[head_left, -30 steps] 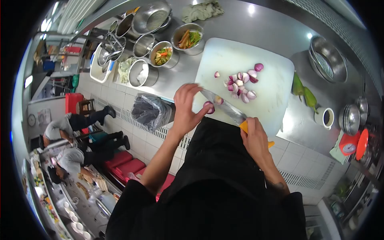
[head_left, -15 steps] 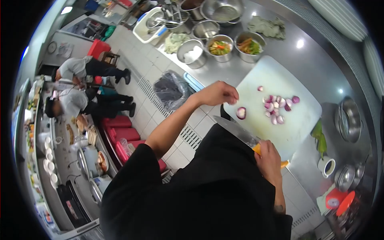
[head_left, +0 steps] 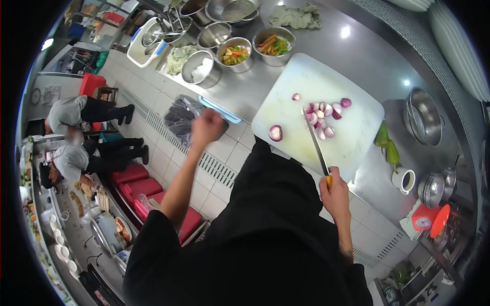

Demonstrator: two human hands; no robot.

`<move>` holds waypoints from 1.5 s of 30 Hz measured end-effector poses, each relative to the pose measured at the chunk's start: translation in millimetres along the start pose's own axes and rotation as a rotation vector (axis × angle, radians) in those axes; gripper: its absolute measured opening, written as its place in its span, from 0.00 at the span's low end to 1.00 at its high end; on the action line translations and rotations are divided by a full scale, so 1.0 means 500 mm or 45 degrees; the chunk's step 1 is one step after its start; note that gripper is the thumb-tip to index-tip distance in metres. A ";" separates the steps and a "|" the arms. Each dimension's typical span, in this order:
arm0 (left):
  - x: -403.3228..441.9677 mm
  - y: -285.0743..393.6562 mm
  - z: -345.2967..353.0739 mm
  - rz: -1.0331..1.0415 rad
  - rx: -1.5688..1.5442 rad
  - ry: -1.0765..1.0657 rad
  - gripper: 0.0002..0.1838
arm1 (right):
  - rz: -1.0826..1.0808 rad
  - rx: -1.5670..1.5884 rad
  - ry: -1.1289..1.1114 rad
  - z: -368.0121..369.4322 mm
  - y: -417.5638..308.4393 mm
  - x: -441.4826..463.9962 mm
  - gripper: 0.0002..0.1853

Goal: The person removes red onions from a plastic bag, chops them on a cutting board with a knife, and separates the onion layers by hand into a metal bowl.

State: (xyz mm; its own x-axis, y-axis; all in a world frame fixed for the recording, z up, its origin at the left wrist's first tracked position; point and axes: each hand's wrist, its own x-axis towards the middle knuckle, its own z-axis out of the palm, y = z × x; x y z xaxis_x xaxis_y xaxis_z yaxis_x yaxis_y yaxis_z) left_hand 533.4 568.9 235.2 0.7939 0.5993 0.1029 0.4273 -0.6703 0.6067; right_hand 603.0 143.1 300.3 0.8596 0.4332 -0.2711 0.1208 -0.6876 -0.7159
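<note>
My right hand (head_left: 334, 191) is closed round the yellow handle of a kitchen knife (head_left: 317, 144). Its blade points away from me over the white cutting board (head_left: 352, 163), the tip beside a cluster of red onion pieces (head_left: 321, 118). A cut red onion half (head_left: 275, 133) lies apart near the board's left corner, and a small onion piece (head_left: 295, 97) sits further back. Off the board to the left, my left hand (head_left: 208, 126) is over the bin lined with a dark bag (head_left: 179, 120). Its fingers are curled and slightly blurred; whatever they hold is hidden.
Steel pots of cut vegetables (head_left: 235, 55) stand behind the board. Right of it lie green peppers (head_left: 392, 153), a white cup (head_left: 403, 180) and steel bowls (head_left: 424, 117). Two people (head_left: 71, 153) work at the far-left counter, near red containers (head_left: 135, 191).
My left hand has moved left from beside the board to over the bin. My right hand has swung the knife from the board's near edge so its tip is at the onion pieces.
</note>
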 end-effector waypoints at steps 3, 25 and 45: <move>-0.118 0.170 0.141 0.123 -0.180 -0.288 0.26 | 0.084 0.095 -0.056 0.023 -0.017 0.011 0.10; -0.116 0.202 0.238 0.475 -0.389 -0.239 0.18 | -0.011 -0.399 -0.420 0.069 -0.050 0.043 0.10; -0.096 0.167 0.221 0.125 -0.596 -0.363 0.21 | -0.134 0.014 -0.364 0.141 0.060 0.139 0.11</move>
State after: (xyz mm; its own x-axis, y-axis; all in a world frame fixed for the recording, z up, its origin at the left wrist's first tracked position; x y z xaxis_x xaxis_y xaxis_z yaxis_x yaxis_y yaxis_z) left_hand 578.8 436.0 193.8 0.9336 0.3583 -0.0013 0.1592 -0.4117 0.8973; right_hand 631.3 193.3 214.6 0.6678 0.6493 -0.3640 0.1953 -0.6247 -0.7560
